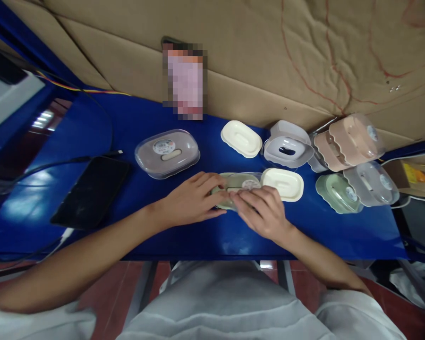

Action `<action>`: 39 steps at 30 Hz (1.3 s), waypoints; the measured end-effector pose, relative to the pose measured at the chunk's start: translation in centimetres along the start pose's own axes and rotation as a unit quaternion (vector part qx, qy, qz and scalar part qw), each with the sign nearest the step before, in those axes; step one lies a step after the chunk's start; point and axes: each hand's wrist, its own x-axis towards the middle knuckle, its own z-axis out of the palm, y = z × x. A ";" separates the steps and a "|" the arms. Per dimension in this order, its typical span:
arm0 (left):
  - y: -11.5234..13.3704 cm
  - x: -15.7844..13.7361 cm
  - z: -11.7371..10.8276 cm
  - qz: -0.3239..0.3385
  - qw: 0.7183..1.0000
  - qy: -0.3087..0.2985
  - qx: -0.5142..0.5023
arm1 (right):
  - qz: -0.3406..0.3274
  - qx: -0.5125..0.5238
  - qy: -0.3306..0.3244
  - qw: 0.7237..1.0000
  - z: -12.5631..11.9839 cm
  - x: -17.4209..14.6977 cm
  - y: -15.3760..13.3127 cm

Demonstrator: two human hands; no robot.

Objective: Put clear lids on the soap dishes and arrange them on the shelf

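A green oval plastic box (230,178) with a see-through cover and a round label lies in front of me on the blue table. Around its left end curl the fingers of my left hand (191,200). My right hand (264,212) is closed over its front and right part, fingertips pressed at the middle of the cover. Just right of the box is a cream oval tray (286,184), and a second cream tray (241,138) lies behind. Farther left sits a grey-pink oval box (168,153) with a clear cover, label and cream piece in its centre.
A grey box part (288,146) with an oval hole stands behind. To the right are stacked pink boxes (354,137), a grey box (371,184) and a green box (340,193). A black phone-like device (92,191) and cables lie left. Cardboard (248,56) lines the back.
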 end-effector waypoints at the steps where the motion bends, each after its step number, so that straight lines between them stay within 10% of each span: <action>1: -0.2 -0.1 0.1 -0.007 1.000 0.016 -0.006 | -0.011 0.012 -0.018 1.000 0.3 0.3 -0.2; 14: -1.0 0.3 0.1 -0.047 0.997 0.017 -0.065 | 0.014 0.082 -0.133 0.988 -1.5 0.8 4.2; 39: -1.8 0.1 0.2 -0.020 0.999 0.026 -0.024 | -0.040 -0.037 -0.017 0.998 2.0 -0.7 3.9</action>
